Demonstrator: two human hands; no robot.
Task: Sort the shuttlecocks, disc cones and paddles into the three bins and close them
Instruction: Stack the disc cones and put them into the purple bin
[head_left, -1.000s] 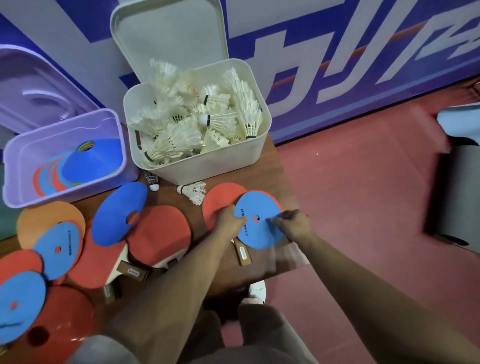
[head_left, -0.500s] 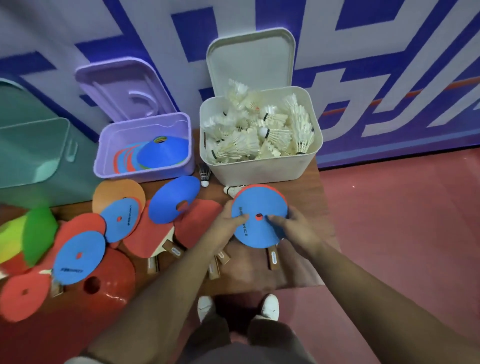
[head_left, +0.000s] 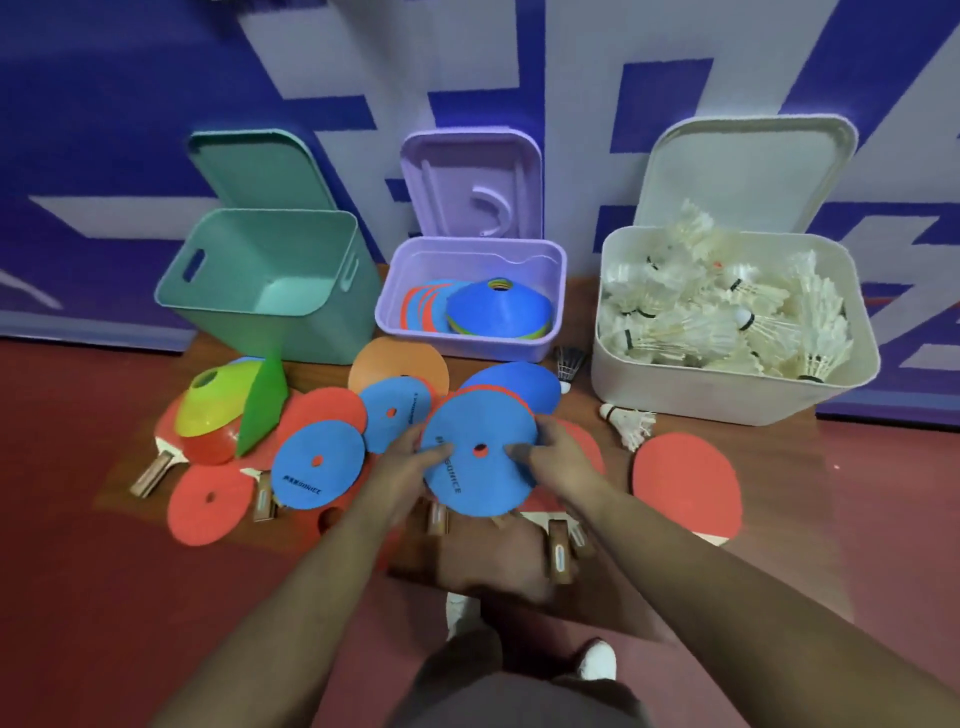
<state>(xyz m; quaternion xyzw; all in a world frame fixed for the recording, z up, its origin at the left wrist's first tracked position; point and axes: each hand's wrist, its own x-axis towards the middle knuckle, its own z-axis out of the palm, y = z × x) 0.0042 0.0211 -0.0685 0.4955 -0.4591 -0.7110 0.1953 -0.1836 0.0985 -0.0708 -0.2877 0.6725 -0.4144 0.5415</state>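
A flat blue disc (head_left: 480, 452) is held above the low table between my left hand (head_left: 413, 457) and my right hand (head_left: 553, 449), each pinching one edge. Behind stand three open bins: an empty green bin (head_left: 270, 291), a purple bin (head_left: 524, 262) with stacked disc cones (head_left: 496, 312), and a white bin (head_left: 727, 384) full of shuttlecocks (head_left: 722, 312). Blue, red and orange discs (head_left: 317, 462) lie scattered on the table, with a yellow cone (head_left: 218, 395) at the left. Red paddles (head_left: 685, 483) lie among them. Two loose shuttlecocks (head_left: 628, 421) lie by the white bin.
The bin lids lean open against the blue and white wall (head_left: 156, 104) behind. The wooden table (head_left: 493, 561) ends close to my legs, with red floor (head_left: 857, 519) around it. My shoes (head_left: 597, 660) show below.
My view has swung left, bringing the green bin and the yellow cone into sight. Both hands have carried the blue disc leftward over the other discs.
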